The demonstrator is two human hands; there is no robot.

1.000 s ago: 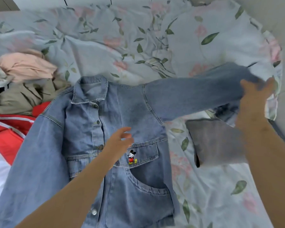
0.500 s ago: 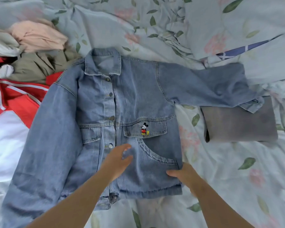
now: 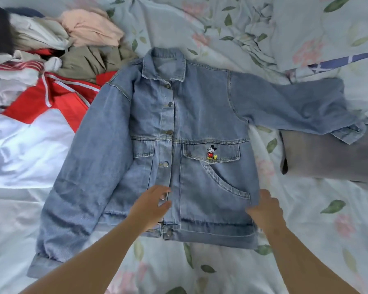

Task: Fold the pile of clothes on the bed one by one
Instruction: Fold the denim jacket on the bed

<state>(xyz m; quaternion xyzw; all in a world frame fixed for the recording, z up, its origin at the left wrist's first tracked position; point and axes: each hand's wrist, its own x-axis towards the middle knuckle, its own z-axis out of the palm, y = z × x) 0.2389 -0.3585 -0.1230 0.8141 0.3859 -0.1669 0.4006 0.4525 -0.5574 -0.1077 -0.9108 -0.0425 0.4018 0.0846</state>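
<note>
Denim jacket (image 3: 200, 115) lies spread front-up on the bed (image 3: 319, 257), clothes pile (image 3: 51, 88) at its far-left corner. Left hand (image 3: 151, 205) presses flat, fingers straight, near the hem; right hand (image 3: 265, 209) meets the side edge, grip unclear.

One denim jacket (image 3: 200, 115), one folded grey garment (image 3: 331, 158), two hands (image 3: 151, 206) (image 3: 265, 211), perhaps six piled clothes (image 3: 51, 81).

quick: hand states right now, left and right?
Left hand: open, resting on the jacket.
Right hand: at the jacket's side edge; grip cannot be told.
</note>
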